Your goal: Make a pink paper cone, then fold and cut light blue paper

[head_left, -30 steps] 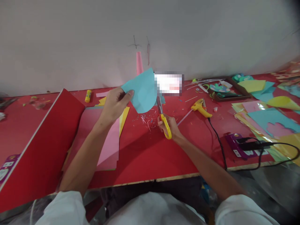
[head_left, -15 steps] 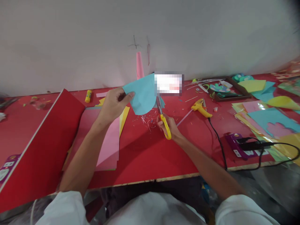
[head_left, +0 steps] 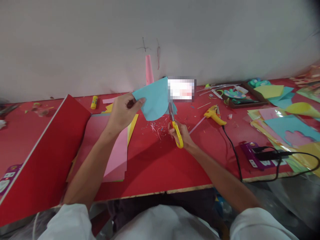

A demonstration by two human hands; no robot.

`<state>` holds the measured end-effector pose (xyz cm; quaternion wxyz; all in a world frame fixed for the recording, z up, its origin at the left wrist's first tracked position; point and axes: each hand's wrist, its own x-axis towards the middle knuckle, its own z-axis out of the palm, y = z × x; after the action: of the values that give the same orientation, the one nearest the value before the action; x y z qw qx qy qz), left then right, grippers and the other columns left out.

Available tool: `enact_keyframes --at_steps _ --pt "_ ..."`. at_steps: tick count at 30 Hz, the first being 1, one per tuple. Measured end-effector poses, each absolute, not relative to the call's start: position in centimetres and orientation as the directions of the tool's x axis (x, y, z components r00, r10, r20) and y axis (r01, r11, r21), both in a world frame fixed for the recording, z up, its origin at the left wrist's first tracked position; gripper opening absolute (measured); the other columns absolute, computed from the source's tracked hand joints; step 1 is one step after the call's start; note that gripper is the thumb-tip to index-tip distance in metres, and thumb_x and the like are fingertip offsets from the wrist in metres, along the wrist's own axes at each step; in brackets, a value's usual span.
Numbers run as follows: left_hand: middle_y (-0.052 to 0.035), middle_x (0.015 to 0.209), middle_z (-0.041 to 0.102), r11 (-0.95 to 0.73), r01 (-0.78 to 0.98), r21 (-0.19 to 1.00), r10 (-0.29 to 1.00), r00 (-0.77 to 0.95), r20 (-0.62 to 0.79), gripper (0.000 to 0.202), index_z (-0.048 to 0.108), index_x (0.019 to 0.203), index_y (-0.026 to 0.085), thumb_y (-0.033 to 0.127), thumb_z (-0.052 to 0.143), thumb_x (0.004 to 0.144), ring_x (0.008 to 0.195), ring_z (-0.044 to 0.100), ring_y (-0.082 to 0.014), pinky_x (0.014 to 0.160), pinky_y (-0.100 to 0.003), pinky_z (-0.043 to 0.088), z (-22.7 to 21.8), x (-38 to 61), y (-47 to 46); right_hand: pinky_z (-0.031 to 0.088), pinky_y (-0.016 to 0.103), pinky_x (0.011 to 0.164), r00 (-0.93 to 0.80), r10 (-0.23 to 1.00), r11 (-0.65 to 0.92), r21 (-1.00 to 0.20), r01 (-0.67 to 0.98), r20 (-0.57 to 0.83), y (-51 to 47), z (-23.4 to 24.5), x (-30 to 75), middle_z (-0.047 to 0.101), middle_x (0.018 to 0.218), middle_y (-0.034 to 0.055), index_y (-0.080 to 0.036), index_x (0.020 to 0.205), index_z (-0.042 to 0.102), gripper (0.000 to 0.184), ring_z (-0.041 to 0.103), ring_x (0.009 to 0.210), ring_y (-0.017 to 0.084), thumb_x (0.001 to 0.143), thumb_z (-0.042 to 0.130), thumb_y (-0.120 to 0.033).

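A sheet of light blue paper with a rounded lower edge is pinched in my left hand, thumb on its near face. My right hand grips yellow-handled scissors, blades pointing up and away along the paper's right edge. A small blue strip of paper hangs just right of the blades. Whether the blades are parted cannot be made out. Paper scraps lie scattered on the red table below the sheet.
Pink and yellow sheets lie under my left forearm, beside an upright red board. To the right are a yellow glue gun, a purple power strip with black cables, a brown tray and more coloured paper. A yellow glue stick stands behind.
The blue paper has shifted slightly right and up in my left hand's hold. The scissors have moved a little to the right with it.
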<state>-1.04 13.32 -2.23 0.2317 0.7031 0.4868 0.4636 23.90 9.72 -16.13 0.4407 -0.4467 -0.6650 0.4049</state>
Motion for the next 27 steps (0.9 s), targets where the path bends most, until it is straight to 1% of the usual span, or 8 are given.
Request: enact_keyframes --at_steps 2,4,8,13,20,27 --pt "0.0018 0.063 0.045 -0.456 0.525 0.719 0.877 0.127 0.463 0.040 0.050 0.063 0.020 0.042 0.070 0.090 0.059 0.043 -0.0125 0.056 -0.030 0.032 -2.29 -1.02 13.28 0.038 0.028 0.053 -0.209 0.953 0.268 -0.933 0.241 0.220 9.68 -15.95 23.85 0.053 0.066 -0.0005 -0.023 0.082 0.051 0.073 0.048 0.059 0.014 0.084 0.047 -0.096" --pt "0.0018 0.063 0.044 -0.470 0.548 0.692 0.868 0.146 0.475 0.038 0.050 0.065 0.021 0.041 0.067 0.093 0.057 0.041 -0.0126 0.055 -0.030 0.032 -2.35 -0.99 13.22 0.037 0.028 0.053 -0.214 0.953 0.265 -0.933 0.242 0.215 9.62 -15.80 23.81 0.053 0.066 -0.0008 -0.023 0.082 0.051 0.073 0.047 0.058 0.014 0.084 0.047 -0.096" --pt "0.0023 0.061 0.040 -0.457 0.561 0.690 0.875 0.146 0.461 0.036 0.051 0.067 0.021 0.040 0.063 0.094 0.056 0.038 -0.0125 0.052 -0.030 0.030 -2.44 -0.89 13.10 0.037 0.029 0.053 -0.208 0.954 0.265 -0.935 0.237 0.218 9.56 -15.74 23.79 0.052 0.065 -0.0015 -0.023 0.082 0.051 0.073 0.045 0.057 0.013 0.083 0.048 -0.096" --pt "0.0024 0.061 0.041 -0.460 0.560 0.689 0.875 0.153 0.460 0.034 0.050 0.068 0.021 0.037 0.063 0.095 0.056 0.038 -0.0123 0.052 -0.029 0.030 -2.53 -0.87 13.07 0.037 0.029 0.054 -0.204 0.958 0.244 -0.944 0.220 0.200 9.62 -15.75 23.76 0.051 0.065 -0.0020 -0.023 0.084 0.052 0.074 0.045 0.057 0.013 0.083 0.048 -0.096" --pt "0.0027 0.061 0.040 -0.441 0.554 0.706 0.887 0.148 0.438 0.032 0.050 0.069 0.021 0.036 0.062 0.095 0.057 0.037 -0.0119 0.053 -0.029 0.030 -2.40 -0.82 13.03 0.038 0.029 0.054 -0.205 0.956 0.258 -0.937 0.235 0.212 9.54 -15.53 23.69 0.051 0.064 -0.0018 -0.023 0.084 0.052 0.072 0.046 0.056 0.013 0.085 0.047 -0.095" --pt "0.0027 0.060 0.040 -0.452 0.544 0.707 0.882 0.156 0.444 0.035 0.048 0.068 0.021 0.038 0.061 0.095 0.056 0.037 -0.0117 0.053 -0.028 0.030 -2.58 -0.91 13.06 0.038 0.029 0.052 -0.200 0.956 0.258 -0.942 0.213 0.217 9.64 -15.98 23.68 0.053 0.064 -0.0012 -0.022 0.084 0.054 0.069 0.046 0.056 0.013 0.086 0.052 -0.091"
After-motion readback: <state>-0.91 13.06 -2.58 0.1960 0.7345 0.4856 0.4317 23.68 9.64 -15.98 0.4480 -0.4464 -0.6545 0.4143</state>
